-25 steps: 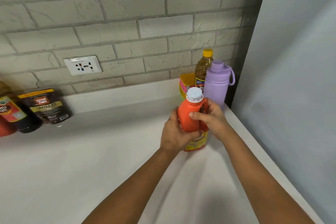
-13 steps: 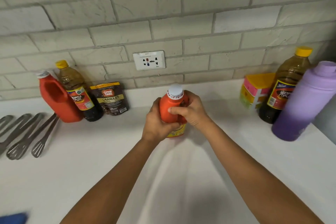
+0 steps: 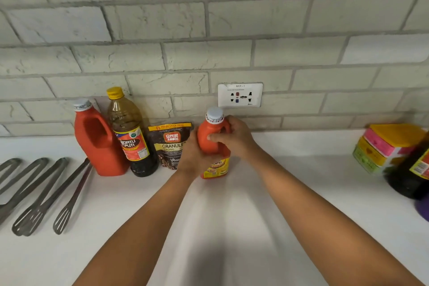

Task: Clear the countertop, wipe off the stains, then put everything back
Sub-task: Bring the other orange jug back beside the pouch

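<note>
Head view shows both hands around one small orange ketchup bottle (image 3: 214, 146), which stands upright just in front of the wall socket (image 3: 240, 95). The left hand (image 3: 192, 158) wraps the side of the bottle away from the socket's right edge, its fingers curled on the body. The right hand (image 3: 234, 139) grips the upper part near the handle, with the thumb across the front. Both hands are clamped on this bottle. Its base seems to touch the bench (image 3: 232, 227), or is very near to it; I cannot tell surely.

My judgement is that the step in hand is to place the bottle into the row of goods against the wall. To the left of the socket stand the coffee granules pouch (image 3: 170, 144), the dark bottle with yellow cap (image 3: 130, 132) and the big red jug (image 3: 97, 139), each just beside the next.

To do it well, the person should lower the bottle straight, keep it upright, and leave a little gap to the pouch, because the pouch is soft and may fall if it is pushed. The bottom should sit flat before any finger lets go. It is better to release the left hand first, since it lies nearest to the pouch. The label should face the front. The tongs (image 3: 39, 195) lie far to the left of the socket and are not in the way.
</note>
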